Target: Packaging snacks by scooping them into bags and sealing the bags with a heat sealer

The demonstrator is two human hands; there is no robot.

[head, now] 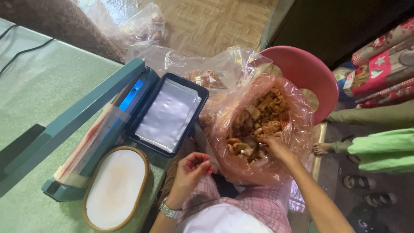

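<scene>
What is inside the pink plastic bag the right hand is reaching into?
The pink plastic bag holds light brown, curled fried snack pieces. The right hand is dipped among them. The lower layers and the bag's bottom are covered by the top pieces and cannot be seen.

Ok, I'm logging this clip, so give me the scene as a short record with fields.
left hand: left hand, curled, pinching something small that I cannot make out
right hand: right hand, reaching into the pink bag of fried snacks
table: green table with heat sealer, dark tray, oval board
behind: red stool
</scene>
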